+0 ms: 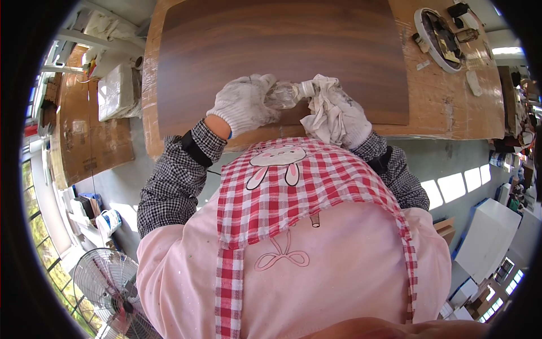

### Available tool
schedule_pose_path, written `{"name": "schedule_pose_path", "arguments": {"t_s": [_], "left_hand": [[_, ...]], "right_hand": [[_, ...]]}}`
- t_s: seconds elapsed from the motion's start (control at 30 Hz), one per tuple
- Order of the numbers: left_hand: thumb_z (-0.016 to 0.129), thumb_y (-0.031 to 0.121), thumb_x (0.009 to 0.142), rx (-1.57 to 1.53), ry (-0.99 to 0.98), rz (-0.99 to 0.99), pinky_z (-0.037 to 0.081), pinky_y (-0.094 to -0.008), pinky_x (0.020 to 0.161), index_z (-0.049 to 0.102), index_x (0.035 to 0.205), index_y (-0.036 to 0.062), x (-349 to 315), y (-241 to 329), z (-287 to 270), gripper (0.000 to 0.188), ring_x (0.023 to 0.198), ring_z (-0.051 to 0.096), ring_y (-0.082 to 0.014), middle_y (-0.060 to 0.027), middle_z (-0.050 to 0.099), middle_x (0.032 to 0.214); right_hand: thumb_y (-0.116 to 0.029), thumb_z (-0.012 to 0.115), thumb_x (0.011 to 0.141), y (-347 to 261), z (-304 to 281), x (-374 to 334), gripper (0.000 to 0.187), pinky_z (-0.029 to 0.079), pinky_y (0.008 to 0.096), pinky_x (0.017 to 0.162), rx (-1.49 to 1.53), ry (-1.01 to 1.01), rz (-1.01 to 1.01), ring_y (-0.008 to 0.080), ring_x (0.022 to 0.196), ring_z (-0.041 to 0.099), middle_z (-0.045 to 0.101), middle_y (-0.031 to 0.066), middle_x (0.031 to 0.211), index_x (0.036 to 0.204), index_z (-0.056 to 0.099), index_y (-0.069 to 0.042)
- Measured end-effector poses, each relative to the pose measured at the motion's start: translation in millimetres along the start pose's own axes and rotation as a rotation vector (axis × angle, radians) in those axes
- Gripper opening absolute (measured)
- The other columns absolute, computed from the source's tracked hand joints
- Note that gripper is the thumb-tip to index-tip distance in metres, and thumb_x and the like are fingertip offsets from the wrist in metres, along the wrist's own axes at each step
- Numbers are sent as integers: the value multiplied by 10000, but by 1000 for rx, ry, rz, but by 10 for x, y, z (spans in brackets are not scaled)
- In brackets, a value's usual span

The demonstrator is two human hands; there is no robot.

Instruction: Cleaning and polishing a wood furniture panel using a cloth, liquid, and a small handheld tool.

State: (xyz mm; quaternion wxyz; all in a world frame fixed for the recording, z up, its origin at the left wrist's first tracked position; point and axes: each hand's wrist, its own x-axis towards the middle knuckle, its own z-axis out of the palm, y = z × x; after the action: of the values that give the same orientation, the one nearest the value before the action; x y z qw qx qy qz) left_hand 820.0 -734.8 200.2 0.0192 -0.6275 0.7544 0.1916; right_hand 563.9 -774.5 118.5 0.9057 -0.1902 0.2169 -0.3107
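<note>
My left hand (244, 103), in a white knitted glove with grey smudges, is closed round a clear plastic bottle (282, 96). The bottle lies on its side in the grip, its white neck or cap (307, 88) pointing right. Against that end is a crumpled white cloth (326, 107), held in my gloved right hand (354, 121); the cloth hides most of the right fingers. Both hands are over the near edge of a dark brown wood-grain board (282, 39).
Brown cardboard (451, 113) covers the table under the board. At the far right lies a white-rimmed oval tray (420, 25) with dark scraps, beside a small glass jar (466, 36). To the left are a wrapped white bundle (117, 93) and a wire-caged fan (107, 282).
</note>
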Motion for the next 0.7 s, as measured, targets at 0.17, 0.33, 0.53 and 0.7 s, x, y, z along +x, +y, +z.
{"name": "schedule_pose_path", "arguments": {"t_s": [0.17,0.33,0.53,0.7], "left_hand": [[681,294,919,-1160,210,-127,498,-467,998,431,1405,89,-17,-626,665,584,1227,563,-278,-144,577,1302],[748,139,858,-1550,723,-228,525,-467,997,444,1335,48,-138,-1484,1088,572,1207,573,-286,-149,571,1286],[799,76,803,-718,1020,-436,529,-388,963,473,1309,20,-241,-1990,1155,604,1156,604,-257,-143,594,1267],[822,92,780,-657,991,-563,521,-372,992,419,1356,13,-296,-2369,1519,708,1214,580,-249,-145,569,1325]], "right_hand": [[-196,552,1023,-515,-121,-50,397,574,377,901,-186,311,-235,241,1089,628,586,146,1272,1362,501,3],[-164,590,993,-1424,-537,120,330,589,258,746,-1420,836,-190,143,970,670,650,94,1162,1285,578,-11],[-358,493,962,-1100,-131,302,439,378,425,1113,-2460,583,302,299,1337,460,516,55,1420,1392,504,-270],[-322,498,940,-1305,-232,314,474,413,416,1081,-2468,617,238,288,1315,484,531,66,1398,1410,486,-259]]}}
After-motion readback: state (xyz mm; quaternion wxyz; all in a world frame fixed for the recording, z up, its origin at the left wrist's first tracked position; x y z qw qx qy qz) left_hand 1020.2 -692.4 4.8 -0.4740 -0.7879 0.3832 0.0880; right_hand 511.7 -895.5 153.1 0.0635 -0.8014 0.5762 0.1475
